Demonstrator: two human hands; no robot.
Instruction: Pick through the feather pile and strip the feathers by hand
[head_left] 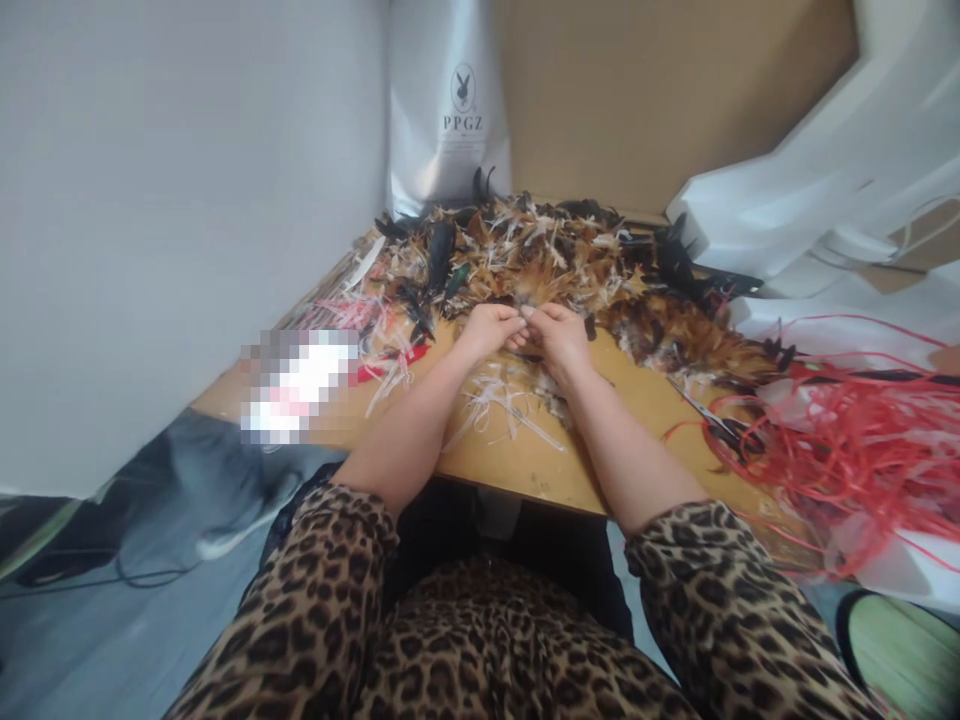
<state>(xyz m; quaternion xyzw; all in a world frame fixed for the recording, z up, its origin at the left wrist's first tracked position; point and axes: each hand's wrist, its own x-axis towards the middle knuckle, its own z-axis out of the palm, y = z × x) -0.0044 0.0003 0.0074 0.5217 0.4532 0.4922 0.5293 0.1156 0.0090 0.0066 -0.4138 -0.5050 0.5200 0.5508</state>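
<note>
My left hand and my right hand meet over the near edge of the feather pile, fingertips pinched together. A bunch of brown feathers fans out just beyond the fingertips and appears gripped between them, its lower ends covered by the fingers. Behind lies a broad pile of brown and black feathers. Thin white strings lie loose on the wooden table below my hands. Feather fluff sits partly behind my right wrist.
Scissors lie right of my right forearm, beside a big tangle of red ribbon strips. Pink and white strips and a blurred-out patch are at left. A silvery bag stands behind the pile; white sheeting hangs at right.
</note>
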